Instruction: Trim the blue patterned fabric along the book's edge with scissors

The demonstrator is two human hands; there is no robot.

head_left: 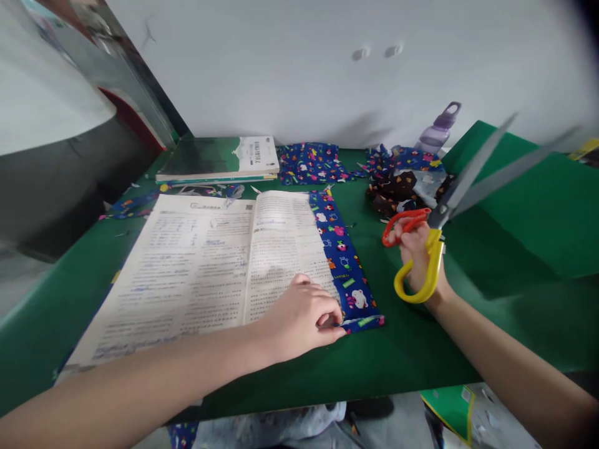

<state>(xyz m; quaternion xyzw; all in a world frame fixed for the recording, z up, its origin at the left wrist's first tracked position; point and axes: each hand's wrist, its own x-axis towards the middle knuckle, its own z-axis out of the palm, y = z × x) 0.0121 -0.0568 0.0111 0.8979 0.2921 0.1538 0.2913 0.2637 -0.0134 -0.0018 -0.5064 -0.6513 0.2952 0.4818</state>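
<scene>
My left hand [306,315] rests on the lower right corner of an open book [210,262], fingers curled and pinching the near end of a blue patterned fabric strip [344,255] that runs along the book's right edge. My right hand [418,255] holds a pair of scissors [449,206] with one red and one yellow handle. The long grey blades are spread apart and point up to the right, above the green table [421,355].
A closed book [219,159] lies at the back left. More blue patterned fabric [311,162] and a heap of dark and blue scraps [407,178] sit near the wall, beside a lilac bottle [440,128]. Small cuttings lie at the left.
</scene>
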